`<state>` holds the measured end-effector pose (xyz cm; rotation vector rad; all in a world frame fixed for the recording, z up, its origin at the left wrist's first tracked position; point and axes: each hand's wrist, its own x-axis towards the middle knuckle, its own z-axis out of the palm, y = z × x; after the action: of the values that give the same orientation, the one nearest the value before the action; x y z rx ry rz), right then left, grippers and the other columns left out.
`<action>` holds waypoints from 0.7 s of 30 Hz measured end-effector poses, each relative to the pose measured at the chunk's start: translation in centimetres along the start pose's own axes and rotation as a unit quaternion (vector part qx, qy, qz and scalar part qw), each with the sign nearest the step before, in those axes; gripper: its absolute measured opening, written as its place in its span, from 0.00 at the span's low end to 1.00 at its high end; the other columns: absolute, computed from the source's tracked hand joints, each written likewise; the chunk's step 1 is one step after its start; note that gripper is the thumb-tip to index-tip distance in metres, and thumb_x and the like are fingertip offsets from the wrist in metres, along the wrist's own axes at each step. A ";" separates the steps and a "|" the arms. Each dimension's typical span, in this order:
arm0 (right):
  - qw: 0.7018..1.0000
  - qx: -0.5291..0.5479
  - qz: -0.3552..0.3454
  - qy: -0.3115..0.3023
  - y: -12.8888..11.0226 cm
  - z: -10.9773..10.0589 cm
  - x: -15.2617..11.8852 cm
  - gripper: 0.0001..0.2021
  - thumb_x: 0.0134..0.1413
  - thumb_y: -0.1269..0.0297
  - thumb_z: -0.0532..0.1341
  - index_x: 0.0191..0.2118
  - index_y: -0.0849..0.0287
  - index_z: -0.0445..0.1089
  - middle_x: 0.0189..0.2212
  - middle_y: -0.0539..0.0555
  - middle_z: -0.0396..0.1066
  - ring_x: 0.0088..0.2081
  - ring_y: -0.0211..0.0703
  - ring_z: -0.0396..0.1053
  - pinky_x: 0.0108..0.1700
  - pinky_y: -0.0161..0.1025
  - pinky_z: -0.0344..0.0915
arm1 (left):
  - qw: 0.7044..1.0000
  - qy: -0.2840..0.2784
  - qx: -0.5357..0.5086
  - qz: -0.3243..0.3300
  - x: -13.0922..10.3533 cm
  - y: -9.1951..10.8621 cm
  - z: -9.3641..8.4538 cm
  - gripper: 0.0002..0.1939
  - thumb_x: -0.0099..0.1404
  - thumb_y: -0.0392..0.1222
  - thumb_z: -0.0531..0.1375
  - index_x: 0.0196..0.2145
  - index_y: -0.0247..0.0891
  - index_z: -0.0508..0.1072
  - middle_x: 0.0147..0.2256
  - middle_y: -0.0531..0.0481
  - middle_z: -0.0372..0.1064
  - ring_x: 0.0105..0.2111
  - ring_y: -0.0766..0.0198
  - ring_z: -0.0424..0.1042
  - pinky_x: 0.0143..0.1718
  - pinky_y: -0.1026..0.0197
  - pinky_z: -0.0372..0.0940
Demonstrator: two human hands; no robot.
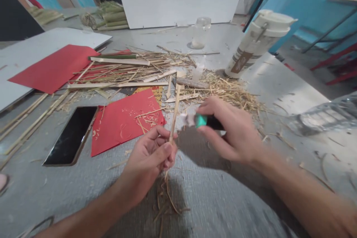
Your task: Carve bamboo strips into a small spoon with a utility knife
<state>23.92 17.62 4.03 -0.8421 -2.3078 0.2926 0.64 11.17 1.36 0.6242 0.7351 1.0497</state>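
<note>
My left hand (157, 152) is closed around a thin strip of bamboo (176, 109), which points up and away from me. Just to the right, my right hand (227, 130) grips a black-and-green handled tool (201, 120). The tool's pale front end is blurred, so its kind is unclear; it lies close beside the strip, and I cannot tell whether they touch. Under my left hand, thin shavings (167, 197) lie on the grey floor. A red paper sheet (125, 122) with curled shavings on it is left of the strip.
A phone (71, 135) lies at left. Beyond my hands are a heap of sticks (131, 68) and straw scraps (234, 91). A pale tumbler (252, 46), a clear jar (199, 35) and a clear plastic bottle (329, 115) are farther right. Another red sheet (55, 67) rests on a white board (36, 44).
</note>
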 end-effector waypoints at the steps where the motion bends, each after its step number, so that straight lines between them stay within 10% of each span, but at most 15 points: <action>1: 0.999 0.008 -0.021 -0.031 -0.3 0.2 0.0 0.06 0.74 0.60 0.58 0.49 0.54 0.65 0.40 0.55 0.73 0.36 0.45 0.70 0.35 0.42 0.64 | 1.000 0.004 0.002 -0.001 0.0 0.0 0.0 0.16 0.65 0.46 0.76 0.39 0.40 0.72 0.23 0.59 0.68 0.22 0.72 0.59 0.26 0.69 0.55; 8: 0.994 0.017 -0.068 -0.086 -0.7 0.7 -0.1 0.10 0.78 0.56 0.54 0.47 0.56 0.65 0.39 0.55 0.73 0.32 0.42 0.68 0.30 0.40 0.59 | 1.000 -0.004 0.018 -0.011 -0.5 -0.1 0.2 0.19 0.64 0.49 0.76 0.38 0.41 0.71 0.23 0.59 0.67 0.22 0.72 0.59 0.26 0.69 0.53; 21: 0.988 -0.086 0.078 0.101 1.4 -0.9 0.1 0.03 0.75 0.60 0.59 0.46 0.52 0.66 0.37 0.53 0.73 0.36 0.47 0.71 0.39 0.44 0.65 | 0.999 -0.027 0.004 -0.046 -0.7 0.2 0.9 0.18 0.64 0.51 0.76 0.38 0.39 0.74 0.22 0.58 0.64 0.22 0.71 0.54 0.25 0.66 0.51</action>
<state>25.20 18.72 4.20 -1.0890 -2.1023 0.0713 1.00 10.46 2.17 0.6176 0.7155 0.9421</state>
